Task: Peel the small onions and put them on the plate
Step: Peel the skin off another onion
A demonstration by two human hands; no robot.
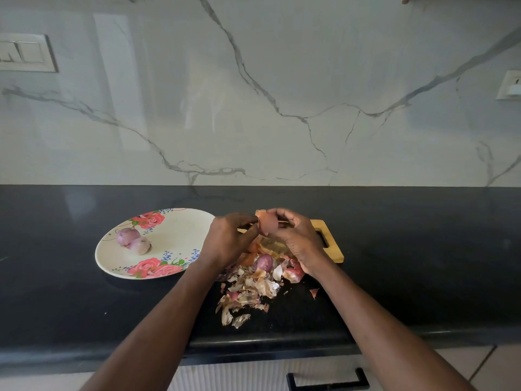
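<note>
Both hands hold one small reddish onion (267, 224) above the wooden cutting board (332, 244). My right hand (298, 238) grips it from the right with curled fingers. My left hand (228, 238) pinches its left side, where a bit of loose skin sticks up. Two peeled purple onions (132, 240) lie side by side on the floral plate (174, 232) at the left. Another unpeeled onion (263, 262) lies on the board under my hands among skins.
A heap of dry onion skins (248, 294) spreads from the board toward the front edge of the black counter (423, 263). The marble wall rises behind. A drawer handle (327, 383) shows below the counter edge.
</note>
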